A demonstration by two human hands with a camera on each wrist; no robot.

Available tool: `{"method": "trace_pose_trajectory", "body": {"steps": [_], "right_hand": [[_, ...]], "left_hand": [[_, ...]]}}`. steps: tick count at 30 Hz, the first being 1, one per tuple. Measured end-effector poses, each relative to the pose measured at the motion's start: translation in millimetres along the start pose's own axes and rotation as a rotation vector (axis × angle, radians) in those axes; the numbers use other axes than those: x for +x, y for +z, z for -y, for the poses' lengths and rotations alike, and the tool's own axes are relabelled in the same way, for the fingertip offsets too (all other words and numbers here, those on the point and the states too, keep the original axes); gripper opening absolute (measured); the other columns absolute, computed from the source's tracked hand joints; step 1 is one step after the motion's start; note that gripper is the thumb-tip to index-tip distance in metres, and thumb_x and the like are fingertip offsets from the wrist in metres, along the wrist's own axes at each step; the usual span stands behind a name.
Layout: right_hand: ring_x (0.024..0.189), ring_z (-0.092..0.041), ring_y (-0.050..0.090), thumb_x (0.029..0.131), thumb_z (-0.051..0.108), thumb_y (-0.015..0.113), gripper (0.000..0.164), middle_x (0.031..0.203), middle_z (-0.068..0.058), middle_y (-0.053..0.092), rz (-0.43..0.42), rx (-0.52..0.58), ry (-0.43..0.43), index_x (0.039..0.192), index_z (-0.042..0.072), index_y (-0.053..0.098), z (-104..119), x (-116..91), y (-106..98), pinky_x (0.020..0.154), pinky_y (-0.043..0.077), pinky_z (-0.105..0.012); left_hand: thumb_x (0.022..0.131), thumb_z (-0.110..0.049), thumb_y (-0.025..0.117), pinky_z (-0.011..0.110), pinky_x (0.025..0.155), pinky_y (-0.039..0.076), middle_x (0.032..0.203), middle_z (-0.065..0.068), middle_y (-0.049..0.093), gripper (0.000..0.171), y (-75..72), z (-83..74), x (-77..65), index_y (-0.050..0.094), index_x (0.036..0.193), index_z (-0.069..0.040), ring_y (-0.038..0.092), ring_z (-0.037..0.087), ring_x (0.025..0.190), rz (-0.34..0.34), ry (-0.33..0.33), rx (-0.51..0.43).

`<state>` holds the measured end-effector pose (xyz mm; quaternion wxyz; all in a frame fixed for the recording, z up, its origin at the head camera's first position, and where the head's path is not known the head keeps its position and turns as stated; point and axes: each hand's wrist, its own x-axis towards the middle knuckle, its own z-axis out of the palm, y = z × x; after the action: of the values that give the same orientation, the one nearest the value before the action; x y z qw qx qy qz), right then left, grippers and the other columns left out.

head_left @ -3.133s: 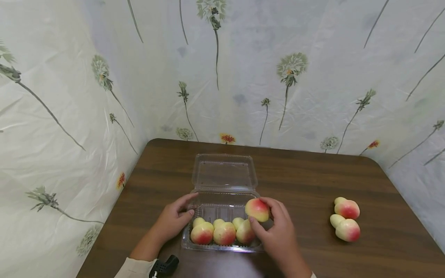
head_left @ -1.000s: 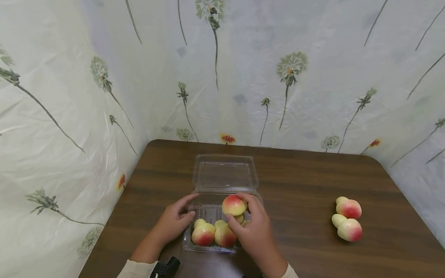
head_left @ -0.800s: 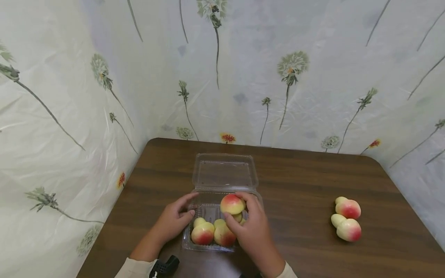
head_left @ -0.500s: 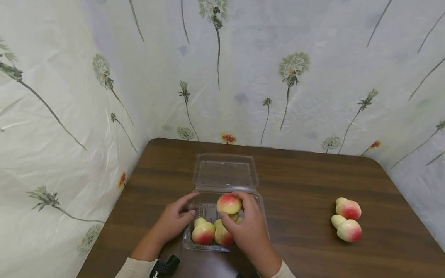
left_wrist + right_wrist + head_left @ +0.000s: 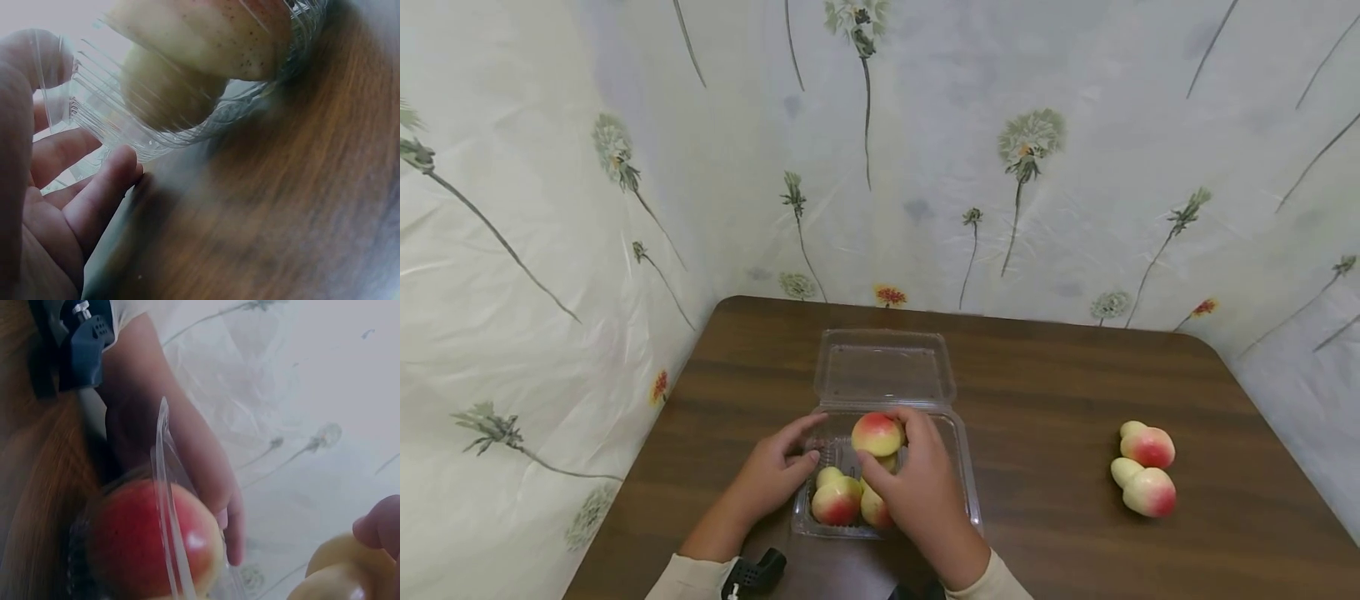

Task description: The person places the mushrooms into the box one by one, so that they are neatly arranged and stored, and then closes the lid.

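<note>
A right hand pinches a rounded red-and-yellow fruit over a clear plastic box; the left hand, thumb and forefinger apart, is at the box's left edge.

Clear container: front edge partly hidden by right hand
Held fruit: cut off at right wrist view's bottom edge
Table: blurred in left wrist view

Pale dandelion-print walls, dark wood-grain table
</note>
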<state>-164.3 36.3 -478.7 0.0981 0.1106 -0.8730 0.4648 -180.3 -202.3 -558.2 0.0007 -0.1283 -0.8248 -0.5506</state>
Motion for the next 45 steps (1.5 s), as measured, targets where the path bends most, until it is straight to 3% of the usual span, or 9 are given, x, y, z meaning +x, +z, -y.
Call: {"method": "trace_pose_trajectory", "body": {"steps": [7,12,20,33,45], "right_hand": [[0.110,-0.016,0.062,0.083,0.029,0.087,0.055,0.123,0.002,0.061,0.055,0.033,0.008,0.130,0.016,0.060,7.5,2.9,9.0,0.095,0.056,-0.047],[0.111,-0.016,0.062,0.084,0.032,0.086,0.055,0.124,0.002,0.060,0.067,0.025,0.026,0.130,0.017,0.059,9.8,5.2,13.3,0.096,0.055,-0.044],[0.108,-0.017,0.063,0.083,0.030,0.087,0.054,0.125,0.000,0.061,0.067,-0.002,0.028,0.128,0.016,0.060,11.3,10.9,18.3,0.091,0.056,-0.040],[0.106,-0.020,0.066,0.085,0.033,0.083,0.052,0.125,-0.005,0.064,0.103,-0.148,0.008,0.128,0.012,0.062,3.7,12.2,33.9,0.086,0.058,-0.041],[0.093,-0.020,0.065,0.084,0.036,0.084,0.050,0.119,-0.006,0.064,0.143,-0.220,0.035,0.124,0.014,0.062,1.0,12.5,40.1,0.078,0.057,-0.041]], "left_hand": [[0.101,-0.008,0.065,0.029,0.097,0.055,0.141,0.014,0.066,0.053,-1.2,-0.3,0.8,0.054,0.152,-0.015,0.070,0.026,0.122,0.007,0.005,-0.013],[0.101,-0.009,0.065,0.029,0.098,0.054,0.145,0.011,0.064,0.053,-1.9,-1.2,0.6,0.055,0.152,-0.019,0.069,0.023,0.123,0.007,-0.007,-0.017],[0.101,-0.011,0.067,0.031,0.098,0.054,0.135,0.007,0.070,0.053,-2.0,0.0,1.7,0.056,0.151,-0.026,0.070,0.019,0.118,-0.008,-0.001,0.007],[0.100,-0.011,0.067,0.032,0.097,0.055,0.123,0.006,0.074,0.055,-1.5,1.8,1.3,0.055,0.151,-0.027,0.071,0.017,0.113,-0.007,-0.006,0.035],[0.101,-0.013,0.065,0.035,0.098,0.056,0.134,0.009,0.069,0.054,-2.6,-3.0,0.3,0.054,0.153,-0.023,0.069,0.018,0.115,0.013,-0.006,0.026]]}}
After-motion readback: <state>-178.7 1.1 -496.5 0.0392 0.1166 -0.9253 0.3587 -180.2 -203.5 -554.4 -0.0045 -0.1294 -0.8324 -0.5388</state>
